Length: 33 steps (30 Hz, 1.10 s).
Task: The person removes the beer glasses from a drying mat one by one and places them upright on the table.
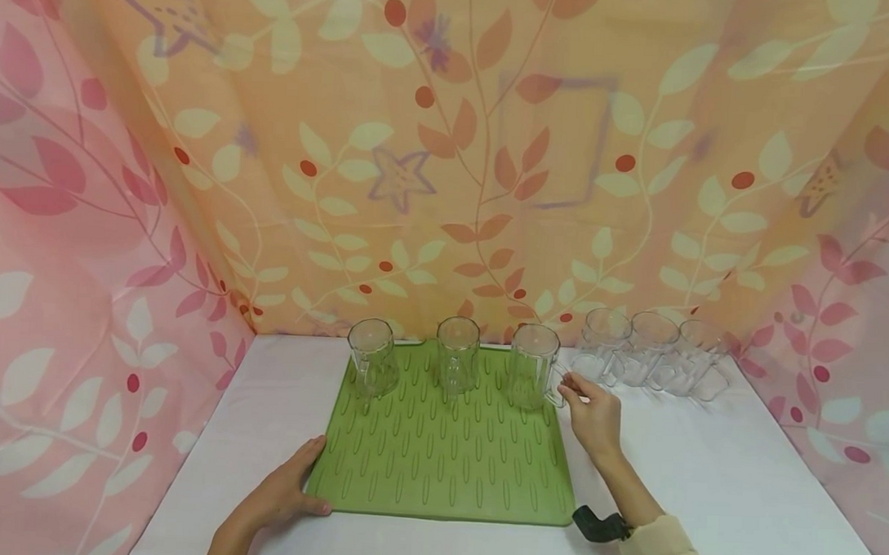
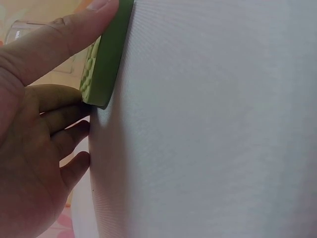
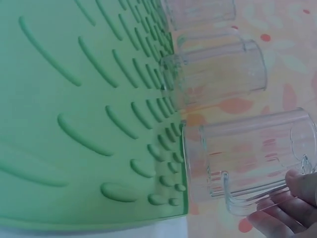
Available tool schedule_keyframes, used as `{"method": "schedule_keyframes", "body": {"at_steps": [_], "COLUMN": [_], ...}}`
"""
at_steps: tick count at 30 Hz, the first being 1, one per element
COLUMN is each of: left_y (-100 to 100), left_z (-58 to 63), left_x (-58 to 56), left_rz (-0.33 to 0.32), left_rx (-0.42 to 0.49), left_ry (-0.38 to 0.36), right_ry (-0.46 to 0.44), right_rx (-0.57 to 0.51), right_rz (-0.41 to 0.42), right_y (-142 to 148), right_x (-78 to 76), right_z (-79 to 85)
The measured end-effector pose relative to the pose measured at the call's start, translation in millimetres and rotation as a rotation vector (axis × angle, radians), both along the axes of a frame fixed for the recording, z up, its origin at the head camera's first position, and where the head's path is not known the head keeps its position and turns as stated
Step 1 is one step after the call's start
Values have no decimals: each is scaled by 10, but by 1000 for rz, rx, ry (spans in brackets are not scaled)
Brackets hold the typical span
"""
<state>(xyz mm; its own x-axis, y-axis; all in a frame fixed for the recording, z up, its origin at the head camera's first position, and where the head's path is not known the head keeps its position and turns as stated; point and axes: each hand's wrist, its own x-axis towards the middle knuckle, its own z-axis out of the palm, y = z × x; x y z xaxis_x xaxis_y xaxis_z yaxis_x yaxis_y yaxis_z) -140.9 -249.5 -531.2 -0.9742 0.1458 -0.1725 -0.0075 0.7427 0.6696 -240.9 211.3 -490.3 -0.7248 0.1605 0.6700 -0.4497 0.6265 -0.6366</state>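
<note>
My right hand (image 1: 592,415) pinches the handle of a clear glass mug (image 1: 533,366) between thumb and fingers. This mug is upright at the back right of a green ridged mat (image 1: 445,482); in the right wrist view the handle (image 3: 242,203) runs down beside the fingers. Two more mugs stand on the mat's back part, one in the middle (image 1: 457,355) and one at the left (image 1: 372,358). My left hand (image 1: 278,490) rests at the mat's front left corner, its fingers along the left side and its thumb (image 2: 59,42) at the front edge, fingers loosely extended.
Three more glass mugs, a left one (image 1: 605,344), a middle one (image 1: 651,350) and a right one (image 1: 695,360), stand in a row right of the mat. White cloth (image 1: 717,483) covers the table. Leaf-patterned fabric (image 1: 477,172) hangs behind and at both sides.
</note>
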Motion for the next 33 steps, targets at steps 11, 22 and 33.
{"method": "schedule_keyframes", "body": {"at_steps": [11,22,33], "left_y": [-17,-27,-16], "left_z": [3,-17,-25], "left_x": [-10,-21,-13], "left_rz": [-7,2,9], "left_rx": [-10,4,2], "left_ry": [4,-1,-3], "right_ry": [-8,13,-2], "right_rx": [6,-42,-7], "right_rz": [53,136,164], "right_y": [40,25,-14], "right_x": [62,111,165], "right_z": [155,313,484]}}
